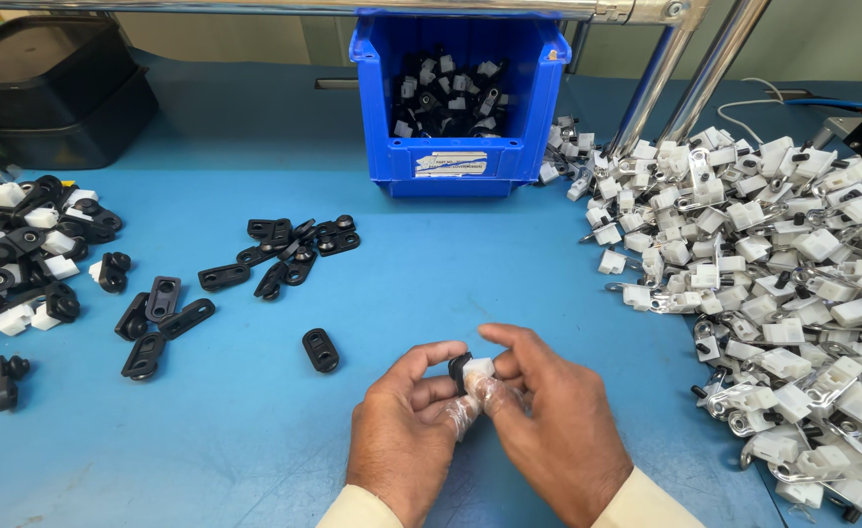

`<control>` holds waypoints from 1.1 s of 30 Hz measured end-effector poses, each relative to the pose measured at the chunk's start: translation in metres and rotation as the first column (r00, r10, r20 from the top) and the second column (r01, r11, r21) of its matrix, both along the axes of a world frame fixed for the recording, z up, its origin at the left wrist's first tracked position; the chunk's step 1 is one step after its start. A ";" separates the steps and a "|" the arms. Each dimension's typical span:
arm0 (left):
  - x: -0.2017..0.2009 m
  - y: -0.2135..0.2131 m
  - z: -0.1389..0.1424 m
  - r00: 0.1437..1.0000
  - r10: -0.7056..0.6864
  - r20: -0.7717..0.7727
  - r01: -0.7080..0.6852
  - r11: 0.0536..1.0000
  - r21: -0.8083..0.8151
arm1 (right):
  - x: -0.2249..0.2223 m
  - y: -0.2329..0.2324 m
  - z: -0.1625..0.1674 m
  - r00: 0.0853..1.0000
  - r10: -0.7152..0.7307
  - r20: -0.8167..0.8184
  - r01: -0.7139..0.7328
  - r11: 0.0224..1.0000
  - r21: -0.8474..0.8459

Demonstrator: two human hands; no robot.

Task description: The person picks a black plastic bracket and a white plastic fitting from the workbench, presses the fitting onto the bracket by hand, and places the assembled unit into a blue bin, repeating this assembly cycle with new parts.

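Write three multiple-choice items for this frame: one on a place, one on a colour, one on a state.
1. Where does the big pile of white and metal parts lie?
A. on the person's right
B. inside the bin
C. under the hands

2. What colour is the open-fronted bin?
A. red
B. blue
C. yellow

3. What are the left hand and right hand doing?
A. resting flat, empty
B. together holding a small black and white part
C. reaching into the bin

Answers:
1 A, the pile fills the table's right side.
2 B, its walls are blue.
3 B, fingertips of both pinch the part.
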State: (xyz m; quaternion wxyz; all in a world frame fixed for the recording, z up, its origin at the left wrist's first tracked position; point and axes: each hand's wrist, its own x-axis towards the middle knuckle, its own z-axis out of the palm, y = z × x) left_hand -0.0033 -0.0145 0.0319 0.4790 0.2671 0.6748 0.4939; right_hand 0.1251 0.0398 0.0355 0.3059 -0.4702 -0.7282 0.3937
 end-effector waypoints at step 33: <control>-0.014 -0.004 -0.033 0.831 -0.014 0.557 0.016 1.000 0.000 | 0.015 0.008 -0.021 0.964 -0.197 -0.177 0.005 0.682 -0.732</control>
